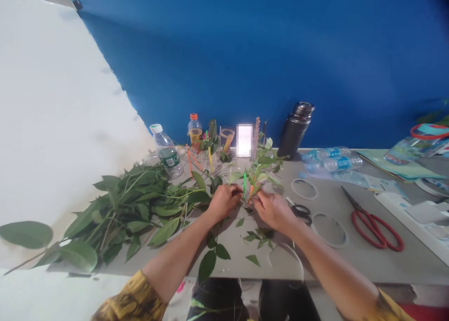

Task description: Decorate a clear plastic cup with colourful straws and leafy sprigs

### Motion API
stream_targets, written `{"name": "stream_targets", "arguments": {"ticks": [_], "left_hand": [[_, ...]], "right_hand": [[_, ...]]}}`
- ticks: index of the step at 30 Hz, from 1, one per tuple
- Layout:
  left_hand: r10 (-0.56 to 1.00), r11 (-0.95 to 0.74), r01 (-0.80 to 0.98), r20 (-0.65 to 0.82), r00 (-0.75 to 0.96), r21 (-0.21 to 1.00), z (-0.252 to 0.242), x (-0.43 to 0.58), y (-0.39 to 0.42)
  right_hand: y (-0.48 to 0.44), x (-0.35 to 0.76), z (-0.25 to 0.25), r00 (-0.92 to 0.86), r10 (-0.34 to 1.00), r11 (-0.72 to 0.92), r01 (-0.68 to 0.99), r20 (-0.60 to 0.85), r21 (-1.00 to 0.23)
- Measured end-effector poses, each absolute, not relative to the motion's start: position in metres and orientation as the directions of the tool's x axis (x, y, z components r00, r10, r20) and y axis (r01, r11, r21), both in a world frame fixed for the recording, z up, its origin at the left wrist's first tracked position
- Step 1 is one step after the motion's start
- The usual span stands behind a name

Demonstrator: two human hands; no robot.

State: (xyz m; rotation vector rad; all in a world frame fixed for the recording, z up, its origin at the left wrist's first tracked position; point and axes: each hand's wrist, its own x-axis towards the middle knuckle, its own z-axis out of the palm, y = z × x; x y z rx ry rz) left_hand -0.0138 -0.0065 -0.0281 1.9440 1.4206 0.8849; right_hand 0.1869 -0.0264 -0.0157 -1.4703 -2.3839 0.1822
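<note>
My left hand (226, 201) is near the table's middle, fingers curled together beside an upright green strip (244, 185). What lies in its fingertips is hidden. Just across from it, my right hand (275, 209) has its fingers closed at the foot of an orange strip (251, 190). I cannot make out what they pinch. Thin leafy stems (263, 171) rise behind and between both hands. Cut leaves (257, 237) lie in front of my right hand, and a small leafy sprig (213, 253) hangs near the table edge below my left.
A large heap of leafy branches (129, 208) covers the left side. Bottles (168, 152) and a dark thermos (295, 131) stand at the back. Red-handled scissors (372, 225), black-handled scissors (301, 212), tape rings (329, 229) and lying plastic bottles (342, 163) are on the right.
</note>
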Motion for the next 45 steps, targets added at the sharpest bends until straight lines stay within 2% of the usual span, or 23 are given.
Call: {"name": "stream_targets", "arguments": {"ticks": [8,12,22,32,41,45], "left_hand": [[0.96,-0.273,0.605,0.175,0.217,0.748,-0.027,-0.014,-0.005],[0.955,-0.295,0.65,0.196,0.221,0.7,-0.025,-0.02,-0.004],[0.929,-0.366,0.725,0.191,0.316,0.584,-0.028,-0.015,-0.007],[0.935,-0.35,0.679,0.196,0.296,0.646,-0.028,-0.013,-0.008],[0.932,-0.359,0.716,0.191,0.307,0.598,-0.026,-0.013,-0.008],[0.934,-0.355,0.709,0.191,0.303,0.609,-0.025,-0.012,-0.009]], "right_hand": [[-0.027,0.184,-0.009,-0.379,0.913,0.408,0.855,0.151,-0.32],[-0.028,0.186,-0.005,-0.372,0.922,0.384,0.855,0.106,-0.349],[-0.027,0.187,-0.002,-0.376,0.923,0.382,0.875,0.08,-0.296],[-0.026,0.195,-0.001,-0.412,0.911,0.369,0.794,0.019,-0.483],[-0.028,0.194,0.009,-0.402,0.916,0.369,0.823,0.016,-0.431],[-0.029,0.196,0.008,-0.432,0.902,0.357,0.728,0.013,-0.585]]}}
